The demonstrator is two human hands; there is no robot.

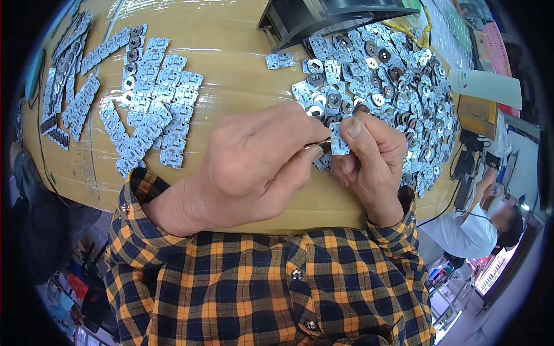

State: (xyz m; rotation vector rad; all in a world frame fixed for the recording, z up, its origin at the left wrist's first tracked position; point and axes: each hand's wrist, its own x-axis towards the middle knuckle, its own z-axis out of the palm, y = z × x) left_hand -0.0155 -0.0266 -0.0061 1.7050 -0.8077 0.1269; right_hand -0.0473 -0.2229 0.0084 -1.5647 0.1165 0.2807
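Note:
Between the thumb and fingers of my right hand point(375, 151) is a small white circuit board point(339, 140), held upright above the near edge of the board pile. My left hand point(259, 161) is closed in a pinch just left of that board. A thin metal piece shows between its fingertips and reaches toward the board; most of it is hidden, so its kind is unclear. Right of and behind my hands spreads a big heap of loose circuit boards point(412, 106), many with round dark or silvery parts on them.
Joined strips of circuit boards point(153, 92) lie at the left of the brown table point(231, 34), with more strips point(60, 75) at the far left. A black fan-like frame point(323, 20) stands at the back. A co-worker in white point(464, 230) is at the right.

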